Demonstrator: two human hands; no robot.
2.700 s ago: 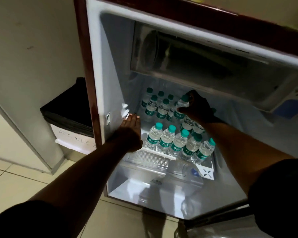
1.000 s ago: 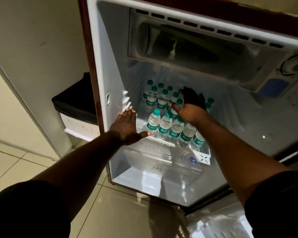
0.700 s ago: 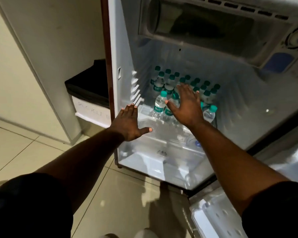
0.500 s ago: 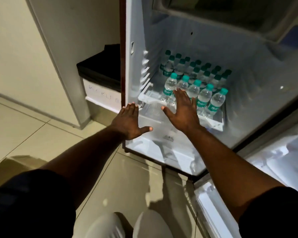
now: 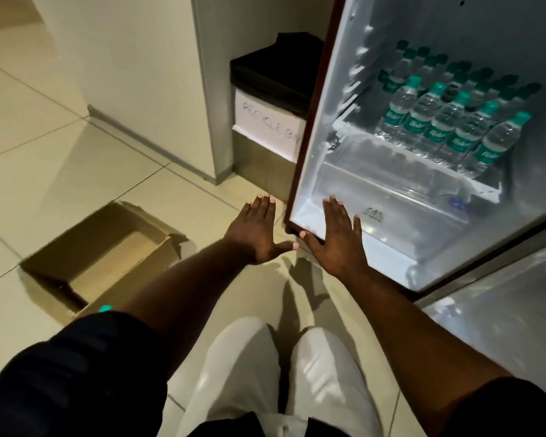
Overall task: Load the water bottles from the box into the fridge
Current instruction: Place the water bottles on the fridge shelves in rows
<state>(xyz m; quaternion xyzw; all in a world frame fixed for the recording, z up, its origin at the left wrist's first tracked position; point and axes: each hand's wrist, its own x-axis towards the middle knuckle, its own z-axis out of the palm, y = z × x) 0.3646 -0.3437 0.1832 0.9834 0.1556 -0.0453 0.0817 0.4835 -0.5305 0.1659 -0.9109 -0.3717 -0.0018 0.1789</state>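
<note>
The small fridge stands open at the right, lit inside. Several water bottles with teal caps and labels stand in rows on its shelf. A brown cardboard box lies open on the floor at the left; a teal cap shows at its near edge beside my left arm, the rest of the box interior looks bare. My left hand is held flat, fingers straight, over the floor just left of the fridge's lower corner. My right hand is flat too, in front of the fridge's bottom edge. Neither holds anything.
A bin with a black liner and a white paper sign stands between the wall column and the fridge. The open fridge door lies at the lower right. A clear drawer sits under the shelf. My white-trousered legs are below.
My right hand has let go of the bottles and drawn out of the fridge. Both hands moved back and down, flat. The view swung left and down, bringing the box into sight.
</note>
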